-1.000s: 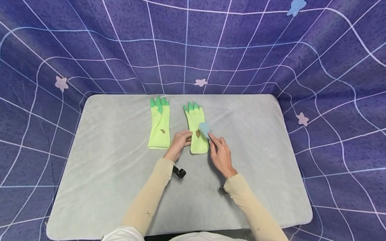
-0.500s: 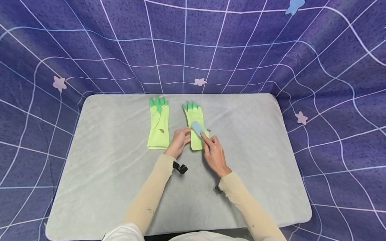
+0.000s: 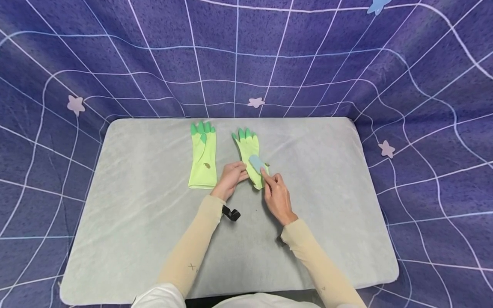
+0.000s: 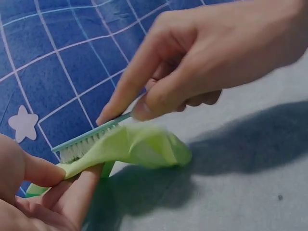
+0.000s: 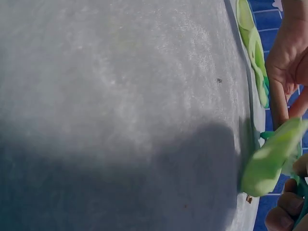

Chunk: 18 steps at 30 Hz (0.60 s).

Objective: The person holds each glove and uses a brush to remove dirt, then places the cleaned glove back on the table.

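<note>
While the left hand pinches one glove (there are two, both green), the right hand grips one brush against it.

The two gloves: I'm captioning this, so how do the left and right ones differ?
The left glove lies flat and unheld; the right glove is bent and partly lifted, pinched by the left hand. The brush touches the right glove, not the left. Both are lime with green tips.

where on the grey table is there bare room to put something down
The table is bare left of the flat glove and right of the right hand. Crowded around the middle: right hand, left hand, brush and other glove close together.
</note>
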{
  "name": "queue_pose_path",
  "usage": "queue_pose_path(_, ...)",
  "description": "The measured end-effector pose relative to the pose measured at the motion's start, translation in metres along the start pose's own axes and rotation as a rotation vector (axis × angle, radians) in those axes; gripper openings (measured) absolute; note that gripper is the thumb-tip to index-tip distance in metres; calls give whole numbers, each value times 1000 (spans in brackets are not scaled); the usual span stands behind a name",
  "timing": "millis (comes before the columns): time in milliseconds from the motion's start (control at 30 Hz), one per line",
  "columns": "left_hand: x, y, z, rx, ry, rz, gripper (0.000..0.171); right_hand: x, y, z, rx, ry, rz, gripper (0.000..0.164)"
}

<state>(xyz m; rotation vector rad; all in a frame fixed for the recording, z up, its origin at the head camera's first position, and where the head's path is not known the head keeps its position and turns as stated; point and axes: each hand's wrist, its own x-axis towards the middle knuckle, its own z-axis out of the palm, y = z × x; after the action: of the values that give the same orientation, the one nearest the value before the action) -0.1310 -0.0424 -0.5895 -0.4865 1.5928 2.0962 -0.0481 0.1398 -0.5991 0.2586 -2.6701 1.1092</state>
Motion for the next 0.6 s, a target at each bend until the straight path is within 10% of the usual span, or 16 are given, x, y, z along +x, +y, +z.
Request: queue_pose_path(600, 2, 7, -5, 46, 47, 15, 49, -5, -6, -3, -9, -30, -12, 42)
